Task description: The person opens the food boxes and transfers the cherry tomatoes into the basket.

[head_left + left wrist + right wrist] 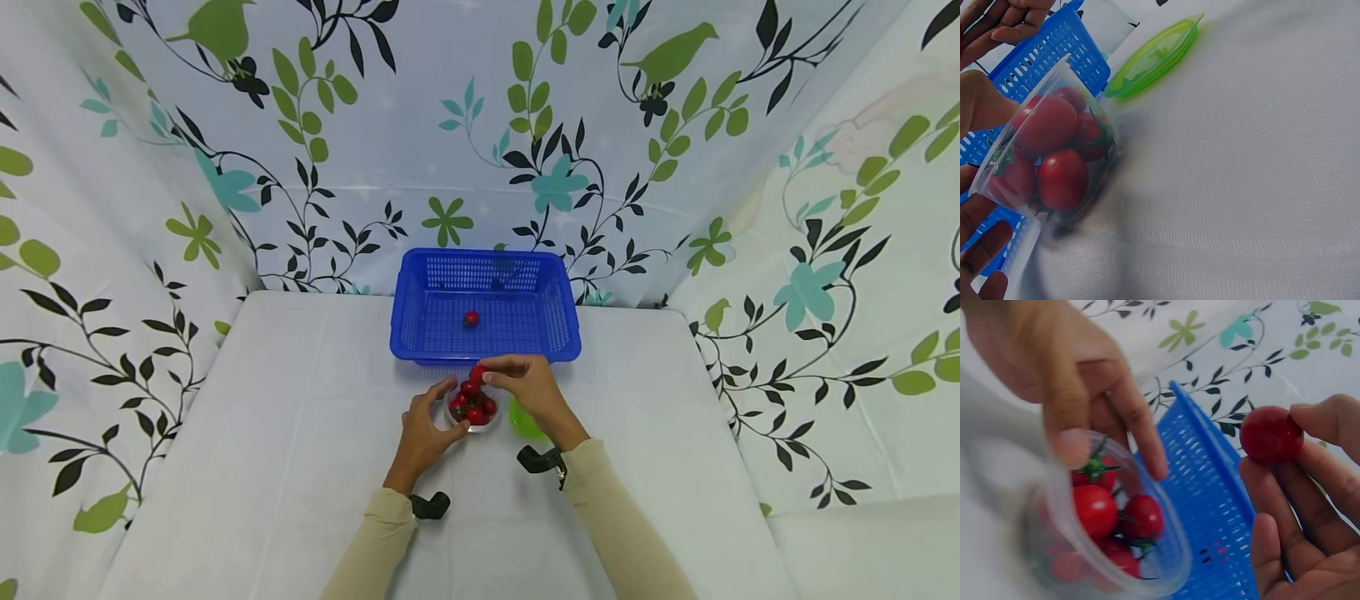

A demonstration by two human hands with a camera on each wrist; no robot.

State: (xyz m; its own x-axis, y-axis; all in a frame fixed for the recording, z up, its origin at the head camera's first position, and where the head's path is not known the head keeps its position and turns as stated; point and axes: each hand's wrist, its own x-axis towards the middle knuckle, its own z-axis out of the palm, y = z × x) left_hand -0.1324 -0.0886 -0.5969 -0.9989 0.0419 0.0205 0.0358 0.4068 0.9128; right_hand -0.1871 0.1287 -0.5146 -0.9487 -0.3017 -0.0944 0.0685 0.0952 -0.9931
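My right hand (531,390) pinches a cherry tomato (1271,435) between thumb and fingers, above the far side of a clear plastic tub (1180,565). Several red tomatoes (1063,179), some with green stems, fill the tub, which stands on the table in front of the basket. Around the tub's left side my left hand (420,432) holds it, thumb at the near rim and fingers on the far side. To the tub's right lies a green lid (1155,57), partly behind the right hand in the head view.
A blue perforated basket (405,333) stands at the back of the white table (315,467), with a single small tomato (471,318) inside. Behind it hangs a leaf-patterned curtain (420,108), which also covers both sides.
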